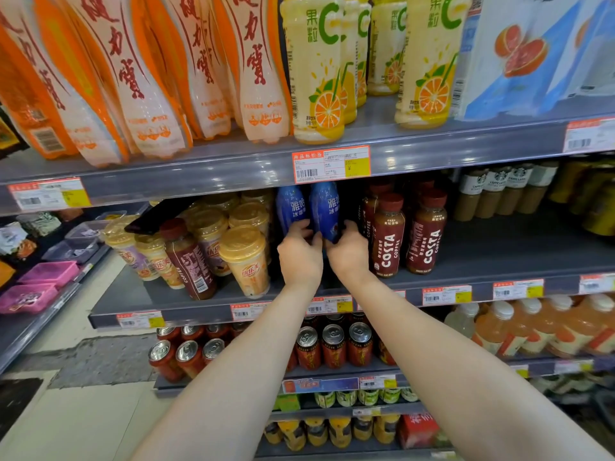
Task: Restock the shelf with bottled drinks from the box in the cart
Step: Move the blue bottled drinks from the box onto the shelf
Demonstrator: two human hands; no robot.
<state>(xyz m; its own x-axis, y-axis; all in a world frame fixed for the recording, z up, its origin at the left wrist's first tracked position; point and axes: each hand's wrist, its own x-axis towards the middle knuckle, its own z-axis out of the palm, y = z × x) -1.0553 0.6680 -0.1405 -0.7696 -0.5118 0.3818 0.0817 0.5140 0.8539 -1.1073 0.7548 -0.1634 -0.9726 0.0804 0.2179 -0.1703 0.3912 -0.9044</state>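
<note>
- Two bare forearms nearest the lens, reaching up and forward to the middle shelf [482, 247].
- Left hand [299, 252] curled round the lower body of the left blue bottle [291, 207]; fingers wrapped, thumb side toward the neighbour.
- Right hand [347, 251] closed likewise on the lower part of the right blue bottle [327, 207], fingertips over its front.
- Both bottles upright, side by side and touching or nearly so, tucked under the shelf above, between the lidded cups [244, 261] on the left and the Costa coffee bottles [387, 237] on the right.
- Cannot tell whether the bottle bases rest on the shelf; hidden behind the hands.
- Box and cart not in view.
- Likely handling: full plastic bottles, moderately heavy, fairly stiff but yielding a little under squeeze; glossy sleeve label probably slippery.
- Best hold judged low to mid body, as now, keeping each one vertical.
- Tight slot: risk of nudging the leaning brown bottle [189, 261] among the cups, or knocking a Costa bottle.
</note>
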